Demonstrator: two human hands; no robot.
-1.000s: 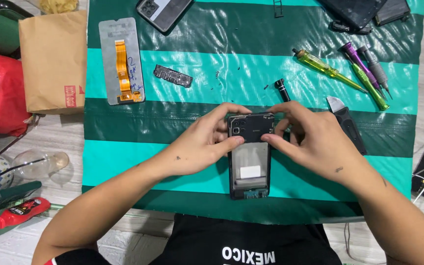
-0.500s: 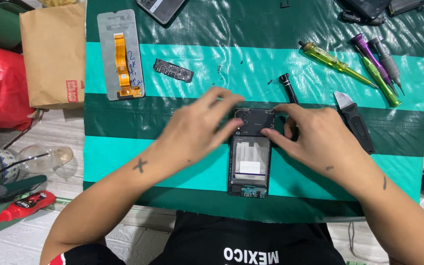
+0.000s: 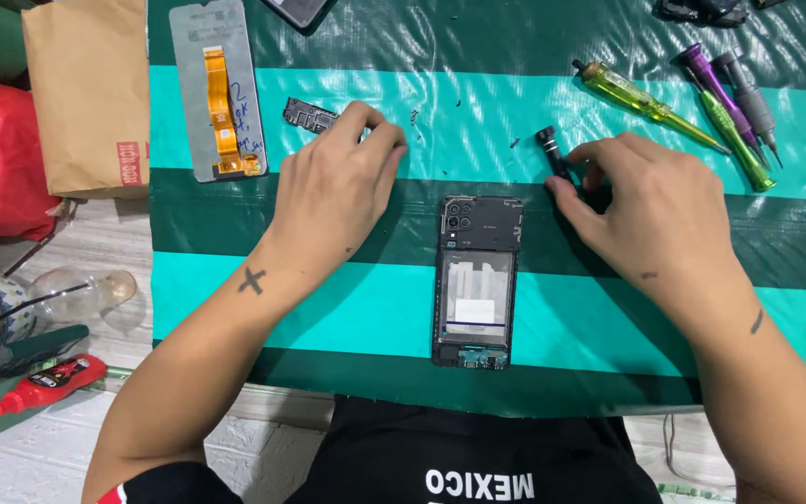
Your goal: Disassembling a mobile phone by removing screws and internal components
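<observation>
Pinching a small black screwdriver (image 3: 552, 154), the right hand (image 3: 650, 210) worked; the left hand (image 3: 338, 191) closed on a light, fragile black bracket (image 3: 310, 116) near the striped mat's (image 3: 478, 93) far edge.

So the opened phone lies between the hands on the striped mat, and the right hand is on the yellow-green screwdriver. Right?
Not quite. In the head view the right hand is on a small black tool, not the yellow-green screwdriver, which lies untouched farther up. The opened phone does lie between the hands on the striped mat.
</observation>
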